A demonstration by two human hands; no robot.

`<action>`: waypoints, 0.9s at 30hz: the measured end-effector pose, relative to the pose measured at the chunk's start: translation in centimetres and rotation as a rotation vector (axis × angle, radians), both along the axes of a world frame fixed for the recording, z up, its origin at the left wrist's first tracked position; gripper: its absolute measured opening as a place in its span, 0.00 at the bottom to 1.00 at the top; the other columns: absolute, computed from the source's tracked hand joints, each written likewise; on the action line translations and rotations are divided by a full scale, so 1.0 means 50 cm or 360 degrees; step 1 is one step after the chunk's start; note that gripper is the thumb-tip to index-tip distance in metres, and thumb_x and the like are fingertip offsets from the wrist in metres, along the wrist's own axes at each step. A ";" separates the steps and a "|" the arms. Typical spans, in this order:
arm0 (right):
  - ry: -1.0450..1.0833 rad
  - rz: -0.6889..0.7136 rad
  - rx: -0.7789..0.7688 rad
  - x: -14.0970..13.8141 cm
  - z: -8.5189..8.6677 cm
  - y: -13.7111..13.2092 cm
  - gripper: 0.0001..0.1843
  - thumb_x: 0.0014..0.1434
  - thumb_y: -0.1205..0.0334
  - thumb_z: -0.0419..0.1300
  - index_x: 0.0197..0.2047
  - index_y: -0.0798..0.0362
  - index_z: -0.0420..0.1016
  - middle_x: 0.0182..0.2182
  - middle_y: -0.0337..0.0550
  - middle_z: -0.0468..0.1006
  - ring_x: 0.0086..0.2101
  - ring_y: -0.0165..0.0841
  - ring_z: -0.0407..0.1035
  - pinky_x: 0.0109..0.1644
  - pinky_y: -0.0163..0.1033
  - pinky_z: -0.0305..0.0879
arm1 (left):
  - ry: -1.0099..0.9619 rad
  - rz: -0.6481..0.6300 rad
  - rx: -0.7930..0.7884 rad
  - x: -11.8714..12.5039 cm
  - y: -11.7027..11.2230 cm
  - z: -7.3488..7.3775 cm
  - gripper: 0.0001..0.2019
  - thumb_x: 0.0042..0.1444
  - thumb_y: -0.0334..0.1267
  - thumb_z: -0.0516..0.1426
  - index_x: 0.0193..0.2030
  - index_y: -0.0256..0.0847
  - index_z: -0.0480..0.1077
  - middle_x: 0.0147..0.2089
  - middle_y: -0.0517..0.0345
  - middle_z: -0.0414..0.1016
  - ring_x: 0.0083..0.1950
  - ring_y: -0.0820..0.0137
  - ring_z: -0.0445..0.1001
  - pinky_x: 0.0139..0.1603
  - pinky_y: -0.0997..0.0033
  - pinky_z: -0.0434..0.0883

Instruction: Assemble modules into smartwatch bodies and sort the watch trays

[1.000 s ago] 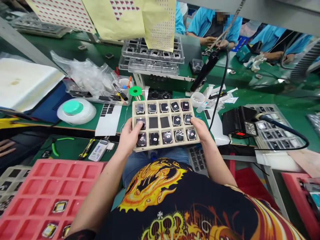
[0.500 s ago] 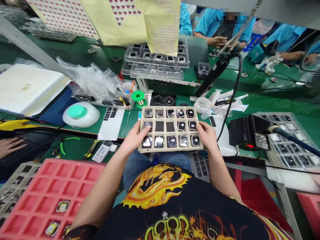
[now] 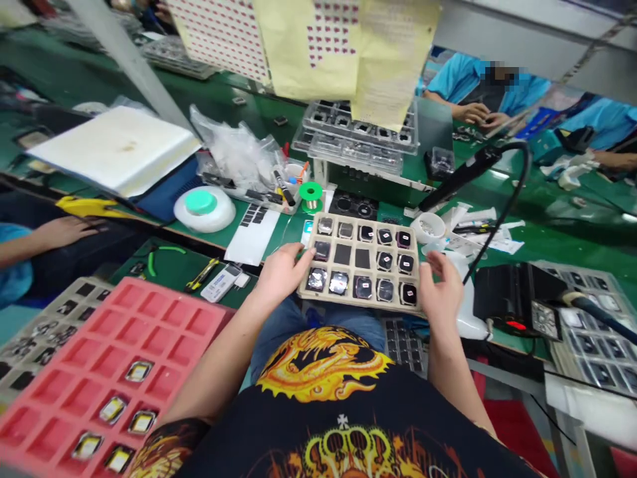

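A beige compartment tray [image 3: 350,300] rests at the front edge of the bench, holding rows of square watch-like modules [image 3: 365,287] with dark faces, some marked with small white labels. Two middle compartments show only dark square bottoms. My left hand [image 3: 286,273] grips the tray's left edge, thumb at the rim; its other fingers are partly hidden. Beside the right edge is my right hand [image 3: 440,289], its fingers loosely curled and apart, with nothing visible in them. Whether its thumb still touches the rim I cannot tell.
At left lies a pink foam tray [image 3: 107,325] with several square parts. A green solder spool [image 3: 311,192], a white bottle [image 3: 204,211] and a white cup [image 3: 428,228] stand behind. A black cable [image 3: 502,219] arches at right near a black device [image 3: 502,299]. Co-workers sit nearby.
The view has swung left, so the scene shifts right. My right hand has loosened from the tray's right edge; my left thumb has drawn back from a module to the rim.
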State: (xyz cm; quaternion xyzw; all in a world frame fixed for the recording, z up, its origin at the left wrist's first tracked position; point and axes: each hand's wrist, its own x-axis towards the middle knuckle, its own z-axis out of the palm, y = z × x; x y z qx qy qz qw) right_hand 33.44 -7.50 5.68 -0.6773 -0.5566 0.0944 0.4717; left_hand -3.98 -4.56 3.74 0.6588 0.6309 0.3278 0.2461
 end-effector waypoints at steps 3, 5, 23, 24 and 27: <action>0.0123 0.0106 0.0339 -0.083 0.054 -0.034 0.18 0.71 0.54 0.68 0.60 0.50 0.85 0.51 0.53 0.87 0.50 0.47 0.83 0.63 0.61 0.79 | -0.0123 0.0079 0.0139 -0.029 -0.069 0.000 0.19 0.77 0.56 0.56 0.48 0.46 0.84 0.49 0.47 0.87 0.50 0.54 0.83 0.56 0.57 0.74; 0.0370 0.0423 0.0327 -0.151 0.095 -0.060 0.15 0.72 0.56 0.68 0.60 0.44 0.86 0.47 0.48 0.86 0.43 0.45 0.83 0.55 0.58 0.81 | -0.0190 0.0199 0.0178 -0.060 -0.122 -0.003 0.21 0.78 0.55 0.56 0.45 0.46 0.84 0.44 0.50 0.86 0.45 0.58 0.83 0.51 0.58 0.74; -0.0274 0.2277 -0.0994 -0.864 -0.248 -0.032 0.25 0.69 0.54 0.61 0.65 0.57 0.76 0.64 0.66 0.81 0.65 0.57 0.75 0.74 0.62 0.66 | -0.0065 0.2349 -0.0849 -0.525 -0.797 -0.209 0.22 0.68 0.58 0.57 0.35 0.40 0.76 0.40 0.31 0.82 0.54 0.40 0.80 0.58 0.46 0.72; -0.0286 0.2295 -0.1022 -0.874 -0.252 -0.030 0.23 0.70 0.53 0.61 0.62 0.55 0.77 0.61 0.64 0.83 0.61 0.56 0.78 0.72 0.60 0.69 | -0.0113 0.2345 -0.0819 -0.522 -0.796 -0.220 0.23 0.68 0.59 0.57 0.33 0.42 0.76 0.39 0.33 0.82 0.52 0.41 0.81 0.56 0.48 0.73; -0.0169 0.2283 -0.1012 -0.885 -0.247 -0.032 0.20 0.68 0.50 0.62 0.58 0.51 0.79 0.59 0.59 0.84 0.58 0.53 0.78 0.71 0.58 0.68 | -0.0230 0.2395 -0.0692 -0.516 -0.791 -0.239 0.23 0.66 0.61 0.59 0.34 0.42 0.76 0.38 0.37 0.83 0.51 0.43 0.81 0.55 0.49 0.73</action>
